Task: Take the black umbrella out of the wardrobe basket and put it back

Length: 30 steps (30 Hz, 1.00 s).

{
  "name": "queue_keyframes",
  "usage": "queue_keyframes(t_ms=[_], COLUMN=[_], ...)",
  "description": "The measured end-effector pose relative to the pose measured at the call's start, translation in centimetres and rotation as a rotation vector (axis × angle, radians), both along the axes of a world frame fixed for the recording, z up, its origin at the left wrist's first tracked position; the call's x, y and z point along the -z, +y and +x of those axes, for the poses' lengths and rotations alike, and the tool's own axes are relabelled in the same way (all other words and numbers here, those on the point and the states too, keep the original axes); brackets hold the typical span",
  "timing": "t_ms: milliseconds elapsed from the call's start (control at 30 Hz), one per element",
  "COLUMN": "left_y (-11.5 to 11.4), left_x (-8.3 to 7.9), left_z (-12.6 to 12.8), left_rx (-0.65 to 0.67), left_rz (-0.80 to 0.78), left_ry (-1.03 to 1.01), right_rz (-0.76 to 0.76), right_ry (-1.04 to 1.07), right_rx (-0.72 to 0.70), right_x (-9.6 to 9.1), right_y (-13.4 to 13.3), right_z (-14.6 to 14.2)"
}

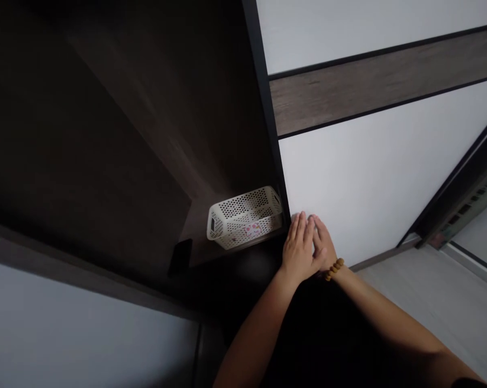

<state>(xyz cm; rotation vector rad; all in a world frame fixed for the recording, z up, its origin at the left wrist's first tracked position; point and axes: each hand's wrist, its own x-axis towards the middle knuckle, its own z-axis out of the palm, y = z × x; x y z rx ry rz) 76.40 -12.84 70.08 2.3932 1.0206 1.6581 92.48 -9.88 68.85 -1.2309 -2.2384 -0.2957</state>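
Observation:
My left hand (298, 252) lies with its fingers stretched out near the left edge of a white wardrobe door (364, 172). Close beside it and partly behind it, my right hand (327, 245) also reaches to the door, fingers extended. Both sets of fingertips appear to touch the panel by its dark frame (276, 148). No object shows in either hand. A brown bead bracelet (334, 269) circles my right wrist. Just left of the hands, a white perforated plastic basket (218, 230) sits inside the dark wardrobe; a pink-and-white patch (251, 230) shows at its side.
The dark brown wardrobe interior (138, 124) fills the left. A small flat black object (181, 257) lies left of the basket. Grey floor (413, 288) runs at the right, below the door. A pale panel (77, 328) stands at lower left.

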Motion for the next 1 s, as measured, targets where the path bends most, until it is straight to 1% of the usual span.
queue_keyframes(t_ms=[67,100,200,267,367,467,567,633,700,800,900,1000], left_y=[0.6,0.6,0.2,-0.2,-0.9,-1.5,-2.3,-2.8,-3.2,-3.8,-4.2,-3.7], left_x=[0.6,0.9,1.3,1.1,0.4,-0.2,-0.7,-1.2,-2.0,-3.2,-3.8,-3.5], left_z=[-0.2,-0.1,0.7,1.9,4.3,7.0,9.6,11.2,13.1,16.6,21.3,26.8], left_rx=[-0.014,-0.026,-0.071,-0.109,-0.174,-0.238,-0.298,-0.323,-0.343,-0.419,-0.495,-0.460], left_rz=[-0.048,-0.070,-0.109,-0.127,-0.151,-0.160,-0.174,-0.183,-0.187,-0.180,-0.122,-0.067], left_ry=[-0.030,-0.046,-0.073,-0.072,-0.077,-0.096,-0.096,-0.086,-0.083,-0.095,-0.071,-0.004], right_rz=[0.162,0.229,0.289,0.311,0.338,0.341,0.313,0.266,0.189,0.077,0.052,0.043], right_ry=[0.031,0.037,0.041,0.052,0.071,0.093,0.126,0.152,0.156,0.104,0.088,0.118], right_rx=[-0.012,0.006,0.114,0.178,0.243,0.292,0.320,0.345,0.344,0.261,0.194,0.166], right_x=[-0.6,-1.2,-3.3,-4.6,-6.2,-7.2,-7.7,-7.7,-7.2,-5.9,-4.2,-3.2], right_y=[-0.5,-0.7,-0.9,-0.6,0.1,0.5,1.1,1.7,2.4,3.5,4.4,5.2], right_z=[0.6,1.1,4.3,7.4,13.1,19.3,25.3,28.8,31.8,35.2,37.9,40.6])
